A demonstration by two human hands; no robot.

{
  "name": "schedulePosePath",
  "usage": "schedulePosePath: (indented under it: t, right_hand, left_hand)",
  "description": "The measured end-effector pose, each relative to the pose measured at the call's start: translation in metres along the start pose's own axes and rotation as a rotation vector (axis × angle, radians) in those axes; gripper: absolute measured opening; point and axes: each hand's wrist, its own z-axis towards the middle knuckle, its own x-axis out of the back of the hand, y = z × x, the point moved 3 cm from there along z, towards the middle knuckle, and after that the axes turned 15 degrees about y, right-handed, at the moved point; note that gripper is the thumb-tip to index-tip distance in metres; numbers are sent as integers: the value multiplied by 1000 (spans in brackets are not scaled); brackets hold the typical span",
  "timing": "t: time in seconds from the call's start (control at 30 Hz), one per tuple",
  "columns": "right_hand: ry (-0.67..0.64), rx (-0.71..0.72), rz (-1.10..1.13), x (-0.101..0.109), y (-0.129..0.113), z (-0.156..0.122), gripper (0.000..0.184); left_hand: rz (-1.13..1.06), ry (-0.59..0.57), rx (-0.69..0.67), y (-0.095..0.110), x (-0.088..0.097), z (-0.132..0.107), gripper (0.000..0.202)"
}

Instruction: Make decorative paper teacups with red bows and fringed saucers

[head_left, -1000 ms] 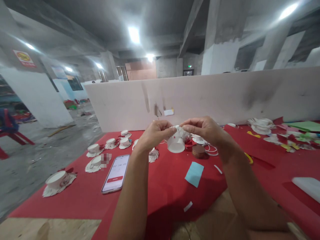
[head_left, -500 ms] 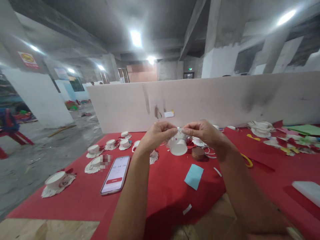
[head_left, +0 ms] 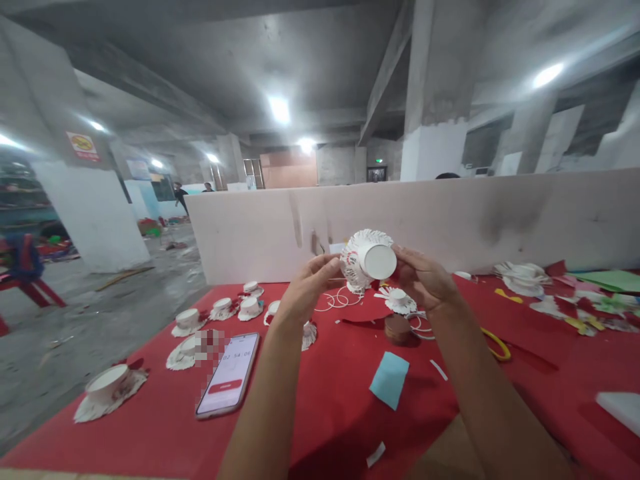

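Note:
A white paper cup with a cut, frilled rim and red print is held above the table, its round base tilted toward me. My left hand pinches the frill at the left, thumb and fingers closed on it. On the other side my right hand grips the edge, its fingertips partly hidden behind the cup. Below it lie thin white rings and another frilled paper cup standing base up. A brown round object sits under my right hand.
Several frilled cups stand base up on the red table cover at left, beside a phone. Nearer are a light blue paper piece, yellow-handled scissors and, at right, paper scraps. A pale board closes the back.
The held cup has risen and turned so its base and fanned frill face me more. My hands have moved apart to its sides. The view has tilted up slightly.

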Motion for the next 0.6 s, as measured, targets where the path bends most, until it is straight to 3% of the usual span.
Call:
schedulePosePath:
  t: [0.1, 0.3, 0.5, 0.6]
  right_hand:
    - [8, -7, -19, -3, 0, -3, 24]
    - [-95, -65, -30, -2, 7, 0, 21]
    - [-130, 4, -166, 4, 5, -2, 28]
    - [-236, -11, -320, -3, 3, -13, 30]
  left_hand:
    - [34, -37, -2, -2, -7, -3, 28]
    - [4, 8, -20, -3, -4, -1, 19]
    - [164, -148, 39, 6, 3, -9, 19]
    - [253, -211, 45, 5, 1, -12, 20]
